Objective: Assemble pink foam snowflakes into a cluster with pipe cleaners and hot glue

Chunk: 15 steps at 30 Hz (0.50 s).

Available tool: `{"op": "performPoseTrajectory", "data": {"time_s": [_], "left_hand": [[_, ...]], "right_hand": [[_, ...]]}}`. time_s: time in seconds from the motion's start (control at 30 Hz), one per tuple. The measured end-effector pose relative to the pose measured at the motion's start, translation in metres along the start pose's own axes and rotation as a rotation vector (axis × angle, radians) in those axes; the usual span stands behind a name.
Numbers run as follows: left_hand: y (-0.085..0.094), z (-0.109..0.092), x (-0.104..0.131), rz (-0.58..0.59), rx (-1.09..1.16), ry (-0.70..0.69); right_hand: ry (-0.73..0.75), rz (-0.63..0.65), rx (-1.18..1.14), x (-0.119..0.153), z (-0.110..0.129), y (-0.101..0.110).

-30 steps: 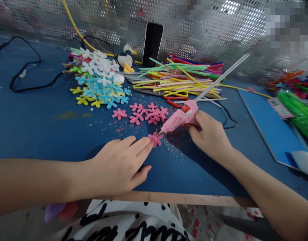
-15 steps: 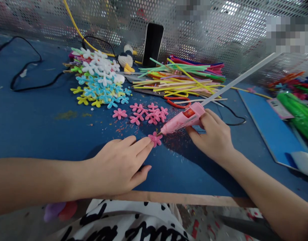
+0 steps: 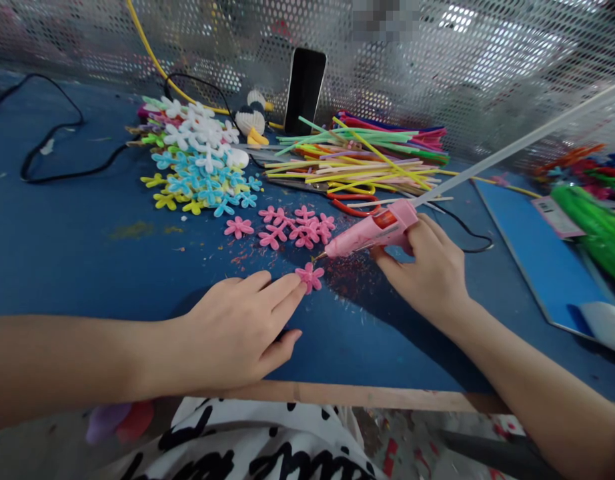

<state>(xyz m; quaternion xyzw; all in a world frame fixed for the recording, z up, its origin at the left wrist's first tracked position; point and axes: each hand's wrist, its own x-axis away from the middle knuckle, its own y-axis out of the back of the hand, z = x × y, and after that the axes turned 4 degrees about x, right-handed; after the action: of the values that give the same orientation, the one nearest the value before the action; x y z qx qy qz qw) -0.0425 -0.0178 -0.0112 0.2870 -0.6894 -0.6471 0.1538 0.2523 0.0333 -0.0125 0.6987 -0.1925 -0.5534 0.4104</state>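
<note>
A pink glue gun (image 3: 370, 230) with a long clear glue stick (image 3: 517, 143) is held in my right hand (image 3: 430, 267), its metal tip just above a single pink flower (image 3: 310, 277). The fingertips of my left hand (image 3: 247, 327) press that flower's left edge against the blue table (image 3: 87, 267); the fingers lie stretched out and the thumb is apart. Behind the flower lies a group of pink flowers (image 3: 307, 228), with one more pink flower (image 3: 239, 227) to its left.
Back left is a pile of white, blue and yellow flowers (image 3: 202, 160). Behind the glue gun lie colourful pipe cleaners (image 3: 362, 157) and red-handled scissors (image 3: 355, 203). A phone (image 3: 305, 90) leans against the perforated metal screen (image 3: 437, 60). A blue board (image 3: 542, 253) is at right.
My right hand has raised the glue gun slightly and drawn it right, so its tip has left the flower's centre. My left hand stays in place.
</note>
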Motion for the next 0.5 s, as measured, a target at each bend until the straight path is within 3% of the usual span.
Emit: {"op": "performPoseTrajectory", "data": {"time_s": [0.33, 0.4, 0.5], "left_hand": [[0.003, 0.001, 0.000, 0.032, 0.031, 0.007], [0.004, 0.001, 0.000, 0.043, 0.043, 0.005], [0.004, 0.001, -0.001, 0.052, 0.053, 0.001]], "right_hand": [[-0.076, 0.039, -0.077, -0.009, 0.005, 0.002], [-0.087, 0.078, -0.083, -0.010, -0.003, 0.001], [-0.067, 0.118, -0.059, -0.006, -0.032, -0.006]]}}
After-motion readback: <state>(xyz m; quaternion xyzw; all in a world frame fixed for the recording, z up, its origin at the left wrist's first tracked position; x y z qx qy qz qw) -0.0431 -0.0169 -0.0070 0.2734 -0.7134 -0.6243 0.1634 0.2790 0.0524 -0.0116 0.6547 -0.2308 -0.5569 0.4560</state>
